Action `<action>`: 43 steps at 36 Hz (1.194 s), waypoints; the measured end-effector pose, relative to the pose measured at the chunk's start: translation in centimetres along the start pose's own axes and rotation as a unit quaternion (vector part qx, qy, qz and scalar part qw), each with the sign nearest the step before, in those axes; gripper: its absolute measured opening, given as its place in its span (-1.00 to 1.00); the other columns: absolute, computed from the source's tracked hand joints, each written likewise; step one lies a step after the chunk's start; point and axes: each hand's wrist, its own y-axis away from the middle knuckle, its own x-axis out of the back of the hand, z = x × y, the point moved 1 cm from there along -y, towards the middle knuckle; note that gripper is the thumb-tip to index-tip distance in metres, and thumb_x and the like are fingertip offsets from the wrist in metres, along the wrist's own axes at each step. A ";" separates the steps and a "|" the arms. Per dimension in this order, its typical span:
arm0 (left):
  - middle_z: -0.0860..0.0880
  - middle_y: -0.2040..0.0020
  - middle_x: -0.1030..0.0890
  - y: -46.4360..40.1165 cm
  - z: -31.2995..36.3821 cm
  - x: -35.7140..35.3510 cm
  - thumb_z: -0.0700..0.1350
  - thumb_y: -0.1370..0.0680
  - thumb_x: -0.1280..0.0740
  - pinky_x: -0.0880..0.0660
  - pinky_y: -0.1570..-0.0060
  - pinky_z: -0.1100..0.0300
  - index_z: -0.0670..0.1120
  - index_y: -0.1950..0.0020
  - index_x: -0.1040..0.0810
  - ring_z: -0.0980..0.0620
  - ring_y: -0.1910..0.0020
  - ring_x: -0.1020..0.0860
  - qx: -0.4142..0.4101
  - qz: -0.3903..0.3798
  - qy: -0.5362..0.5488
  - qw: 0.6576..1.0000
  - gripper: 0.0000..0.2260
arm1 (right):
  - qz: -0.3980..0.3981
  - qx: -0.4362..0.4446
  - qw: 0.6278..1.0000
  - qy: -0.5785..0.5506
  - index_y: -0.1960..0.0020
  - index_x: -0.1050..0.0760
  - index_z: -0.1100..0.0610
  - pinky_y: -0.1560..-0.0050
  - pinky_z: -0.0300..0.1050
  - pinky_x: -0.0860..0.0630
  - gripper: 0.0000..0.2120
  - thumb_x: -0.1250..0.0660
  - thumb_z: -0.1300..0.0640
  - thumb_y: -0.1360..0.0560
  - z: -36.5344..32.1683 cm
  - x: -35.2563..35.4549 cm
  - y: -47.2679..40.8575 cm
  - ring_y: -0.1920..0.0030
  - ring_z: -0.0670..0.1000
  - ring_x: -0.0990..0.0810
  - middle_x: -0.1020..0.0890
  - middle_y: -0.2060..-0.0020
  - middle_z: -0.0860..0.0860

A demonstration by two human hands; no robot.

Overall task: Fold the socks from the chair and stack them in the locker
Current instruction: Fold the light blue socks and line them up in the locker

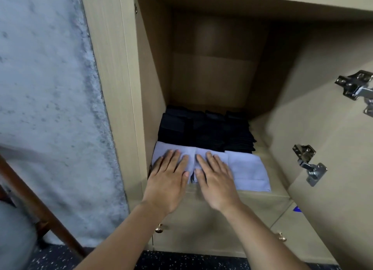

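Observation:
Inside the open beige locker (207,76), folded light blue socks (248,168) lie in a row along the front of the shelf. Behind them sit stacks of folded dark socks (203,130). My left hand (168,179) lies flat, fingers straight, on the leftmost light blue pile. My right hand (215,177) presses flat on the pile beside it, in the middle. The rightmost light blue pile is uncovered. A dark gap shows between my two hands.
The locker door (333,128) stands open at the right with two metal hinges (308,164). Lower doors with brass knobs (159,228) lie below the shelf. A brown wooden chair frame (30,201) leans at lower left before a grey wall (44,88).

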 end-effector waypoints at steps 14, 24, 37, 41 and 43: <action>-0.15 -0.46 -0.51 -0.3 1.5 -0.8 0.10 -0.67 0.08 -0.26 -0.49 -0.04 -0.11 -0.48 -0.50 -0.13 -0.49 -0.44 0.071 0.003 -0.024 0.997 -0.44 | -0.023 -0.005 1.000 0.015 -0.67 0.03 -0.15 -0.60 -0.02 0.29 -0.07 0.55 -0.31 -0.36 -0.4 -0.5 0.3 -0.65 -0.02 0.19 0.08 -0.67 -0.08; -0.10 -0.57 -0.36 0.7 0.2 -0.2 0.15 -0.70 0.11 -0.17 -0.59 -0.10 -0.10 -0.60 -0.32 -0.08 -0.60 -0.26 0.009 0.015 0.070 0.997 -0.43 | -0.029 0.014 0.999 -0.017 -0.67 0.04 -0.14 -0.62 -0.01 0.23 -0.47 0.09 -0.17 -0.73 -0.3 1.1 0.9 -0.65 -0.05 0.15 0.06 -0.67 -0.10; 0.15 -0.61 -0.22 5.3 -1.1 6.7 0.03 -0.70 -0.22 -0.18 -0.56 0.21 0.07 -0.66 -0.09 0.21 -0.59 -0.16 0.006 0.016 0.246 0.969 -0.45 | 0.002 0.106 0.983 -0.148 -0.64 -0.12 -0.13 -0.59 -0.12 -0.04 -0.47 -0.10 -0.16 -0.70 -4.7 3.5 5.4 -0.62 -0.09 -0.07 -0.12 -0.64 -0.15; 0.20 -0.57 -0.26 8.3 -1.5 8.8 -0.12 -0.68 -0.27 -0.15 -0.42 0.50 0.09 -0.64 -0.12 0.28 -0.47 -0.31 0.030 0.021 0.263 0.964 -0.43 | -0.008 0.137 0.973 -0.185 -0.63 -0.10 -0.20 -0.59 -0.14 -0.08 -0.48 -0.10 -0.19 -0.69 -6.6 3.5 6.8 -0.61 -0.15 -0.07 -0.11 -0.62 -0.21; 0.17 -0.57 -0.28 9.8 -2.0 9.6 -0.15 -0.68 -0.28 -0.16 -0.45 0.47 0.02 -0.65 -0.14 0.29 -0.51 -0.26 0.040 0.022 0.260 0.965 -0.43 | -0.013 0.153 0.968 -0.199 -0.62 -0.10 -0.22 -0.58 -0.15 -0.10 -0.49 -0.09 -0.19 -0.70 -7.7 3.3 7.3 -0.60 -0.18 -0.07 -0.11 -0.62 -0.23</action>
